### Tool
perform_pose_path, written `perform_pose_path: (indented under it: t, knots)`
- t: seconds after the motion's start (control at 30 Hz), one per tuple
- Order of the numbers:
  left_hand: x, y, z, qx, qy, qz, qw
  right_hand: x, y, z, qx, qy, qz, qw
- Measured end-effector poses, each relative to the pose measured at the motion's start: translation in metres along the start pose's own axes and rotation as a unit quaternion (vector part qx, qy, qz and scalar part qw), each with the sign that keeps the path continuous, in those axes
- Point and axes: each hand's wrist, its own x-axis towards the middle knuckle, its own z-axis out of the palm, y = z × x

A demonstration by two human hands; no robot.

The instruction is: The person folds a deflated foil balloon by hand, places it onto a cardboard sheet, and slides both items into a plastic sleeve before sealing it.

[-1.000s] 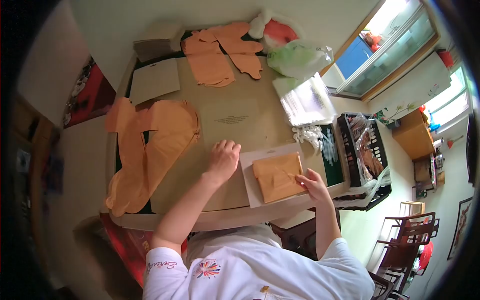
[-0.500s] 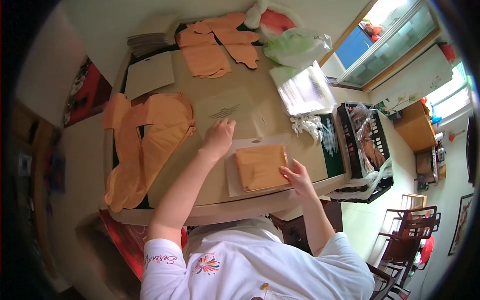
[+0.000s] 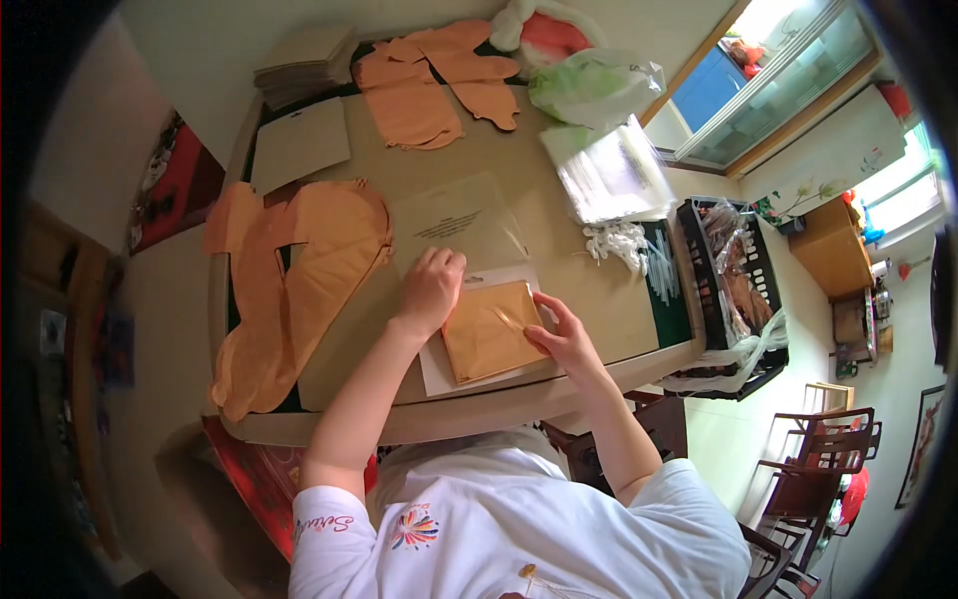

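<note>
A folded orange fabric piece [image 3: 494, 334] lies on a white backing card [image 3: 435, 367] with a hang hole, tilted near the table's front edge. My right hand [image 3: 564, 337] pinches its right side, thumb on top. At its upper left corner, my left hand [image 3: 432, 292] is closed with curled fingers; what they grip is hidden. Just beyond both hands, a clear plastic bag [image 3: 459, 215] with printed text lies flat. Left of my left arm are unfolded orange fabric pieces [image 3: 324, 245], like garments or long gloves.
More orange pieces [image 3: 409, 100] lie at the back, beside a stack of cards [image 3: 304, 68] and a single card [image 3: 301, 145]. To the right are clear bags [image 3: 614, 175], white ties [image 3: 616, 246], clear strips [image 3: 659, 265] and a black crate [image 3: 701, 265] of packaged goods.
The folded fabric and its card have shifted left and tilted, with my right hand moving along. My left hand now meets their upper left corner.
</note>
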Motion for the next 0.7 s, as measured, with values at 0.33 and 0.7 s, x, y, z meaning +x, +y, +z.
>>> perform_pose_path:
  t: [0.33, 0.7]
  knots:
    - [-0.01, 0.004, -0.005, -0.047, 0.011, 0.022, 0.999, 0.015, 0.003, 0.004, 0.026, 0.01, -0.06, 0.998]
    - [-0.01, 0.005, -0.013, -0.054, -0.002, 0.007, 0.999, 0.008, -0.011, -0.009, -0.039, -0.029, -0.044, 0.998]
